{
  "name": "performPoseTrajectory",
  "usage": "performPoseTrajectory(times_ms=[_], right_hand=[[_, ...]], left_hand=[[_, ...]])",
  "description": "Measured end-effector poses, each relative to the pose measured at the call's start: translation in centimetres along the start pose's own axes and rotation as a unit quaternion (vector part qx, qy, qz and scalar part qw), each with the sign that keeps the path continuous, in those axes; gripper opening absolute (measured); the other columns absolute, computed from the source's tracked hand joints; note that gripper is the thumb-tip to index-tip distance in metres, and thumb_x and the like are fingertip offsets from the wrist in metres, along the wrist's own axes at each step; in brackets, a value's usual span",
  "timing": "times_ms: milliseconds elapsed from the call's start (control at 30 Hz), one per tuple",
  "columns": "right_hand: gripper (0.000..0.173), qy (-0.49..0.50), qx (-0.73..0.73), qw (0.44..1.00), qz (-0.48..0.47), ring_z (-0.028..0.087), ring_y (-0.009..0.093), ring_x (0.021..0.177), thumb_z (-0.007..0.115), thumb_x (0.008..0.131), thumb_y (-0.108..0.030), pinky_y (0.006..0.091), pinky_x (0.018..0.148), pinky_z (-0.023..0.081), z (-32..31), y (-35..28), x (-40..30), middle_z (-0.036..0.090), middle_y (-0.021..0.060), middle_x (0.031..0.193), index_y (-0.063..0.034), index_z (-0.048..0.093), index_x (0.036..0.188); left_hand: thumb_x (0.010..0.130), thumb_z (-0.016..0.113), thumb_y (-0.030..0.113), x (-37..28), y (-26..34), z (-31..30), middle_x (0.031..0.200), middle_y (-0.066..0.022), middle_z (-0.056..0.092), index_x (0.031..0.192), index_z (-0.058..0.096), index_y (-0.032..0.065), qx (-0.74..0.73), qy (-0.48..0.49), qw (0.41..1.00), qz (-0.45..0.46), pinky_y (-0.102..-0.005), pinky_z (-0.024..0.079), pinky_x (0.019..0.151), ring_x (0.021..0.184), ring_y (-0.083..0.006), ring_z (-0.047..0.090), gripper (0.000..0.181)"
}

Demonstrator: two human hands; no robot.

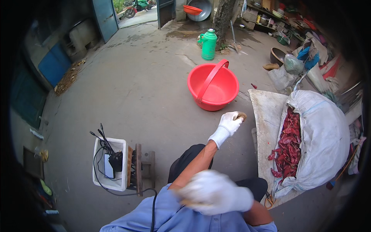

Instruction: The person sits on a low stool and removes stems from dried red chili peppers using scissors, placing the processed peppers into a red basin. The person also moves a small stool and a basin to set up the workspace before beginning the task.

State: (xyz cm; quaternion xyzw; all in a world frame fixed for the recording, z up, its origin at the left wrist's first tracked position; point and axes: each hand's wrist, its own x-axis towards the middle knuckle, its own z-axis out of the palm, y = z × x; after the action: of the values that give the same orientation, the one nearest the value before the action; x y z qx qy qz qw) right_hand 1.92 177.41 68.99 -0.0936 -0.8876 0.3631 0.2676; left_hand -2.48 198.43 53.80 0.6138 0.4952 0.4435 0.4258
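Observation:
My left hand (230, 125), in a white knit glove, reaches forward just below a red plastic basket (213, 87) with an arched handle. Its fingers are curled; a tan patch shows at them, and whether that is glove coating or a held thing is unclear. My right hand (216, 192), gloved too, is blurred across my chest, and its fingers cannot be made out. To my right a white woven sack (321, 142) lies on its side with its mouth open. Dried red chilli peppers (288, 145) fill the opening and spill onto a pale sheet (266, 139).
Orange-handled scissors (269, 201) lie by the sheet's near corner. A green thermos flask (209, 45) stands beyond the basket, before a tree trunk (224, 20). At left, a white-lined basket (99, 162) holds cabled devices beside a wooden stool (139, 169). One cable (153, 203) runs to my shirt.

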Motion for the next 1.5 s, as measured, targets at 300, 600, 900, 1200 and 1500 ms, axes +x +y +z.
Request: performPoseTrajectory(times_ms=[300, 600, 900, 1200, 1500], right_hand=[[0.036, -0.185, 0.169, 0.960, -0.127, 0.060, 0.037, 0.092, 0.054, 0.097, -0.018, 0.0441, 0.087, 0.048, 9.2, -1.8, 8.5, 0.060, 0.0172, 0.095, -0.0013, 0.059, 0.129], [0.043, -0.041, 0.275, 0.946, -0.167, 0.065, 0.041, 0.091, 0.056, 0.096, -0.017, 0.0458, 0.080, 0.052, 12.6, -5.8, 13.6, 0.067, 0.0225, 0.095, 0.0024, 0.056, 0.134], [0.037, -0.086, 0.466, 0.880, 0.023, 0.061, 0.016, 0.071, 0.054, 0.104, -0.027, 0.0352, 0.068, 0.049, 6.0, -6.0, 13.3, 0.074, 0.0078, 0.078, 0.0005, 0.076, 0.091], [0.042, 0.265, 0.178, 0.938, 0.136, 0.067, 0.022, 0.112, 0.054, 0.105, -0.014, 0.0341, 0.102, 0.049, 2.1, 0.0, -1.3, 0.072, 0.0137, 0.118, -0.0019, 0.055, 0.145], [0.037, 0.539, 0.234, 0.755, 0.291, 0.067, 0.011, 0.102, 0.049, 0.105, -0.011, 0.0262, 0.095, 0.050, 2.3, -3.2, -18.1, 0.076, 0.0097, 0.110, 0.0038, 0.061, 0.137]], left_hand=[[0.094, 0.062, 0.027, -2.1, 0.1, -0.5, 0.101, -0.0123, 0.077, 0.112, 0.076, 0.0106, 0.124, 0.002, 0.991, 0.053, -0.0364, 0.056, 0.086, 0.094, -0.0255, 0.074, 0.028], [0.095, 0.060, 0.030, -1.4, -1.6, 1.2, 0.105, -0.0148, 0.075, 0.108, 0.078, 0.0152, 0.131, -0.026, 0.987, 0.094, -0.0431, 0.056, 0.088, 0.098, -0.0332, 0.072, 0.027], [0.094, 0.067, 0.015, -1.0, -1.9, 3.6, 0.091, -0.0077, 0.079, 0.104, 0.079, 0.0045, 0.059, -0.114, 0.987, 0.101, -0.0296, 0.056, 0.078, 0.083, -0.0138, 0.072, 0.019], [0.093, 0.068, 0.022, -1.7, -4.9, 7.5, 0.094, -0.0118, 0.077, 0.105, 0.080, 0.0127, 0.077, -0.210, 0.967, 0.121, -0.0335, 0.057, 0.079, 0.083, -0.0208, 0.074, 0.019], [0.094, 0.068, 0.021, -0.2, -0.6, 13.9, 0.086, -0.0159, 0.076, 0.101, 0.079, 0.0059, 0.106, -0.176, 0.963, 0.172, -0.0347, 0.056, 0.073, 0.077, -0.0224, 0.074, 0.020]])
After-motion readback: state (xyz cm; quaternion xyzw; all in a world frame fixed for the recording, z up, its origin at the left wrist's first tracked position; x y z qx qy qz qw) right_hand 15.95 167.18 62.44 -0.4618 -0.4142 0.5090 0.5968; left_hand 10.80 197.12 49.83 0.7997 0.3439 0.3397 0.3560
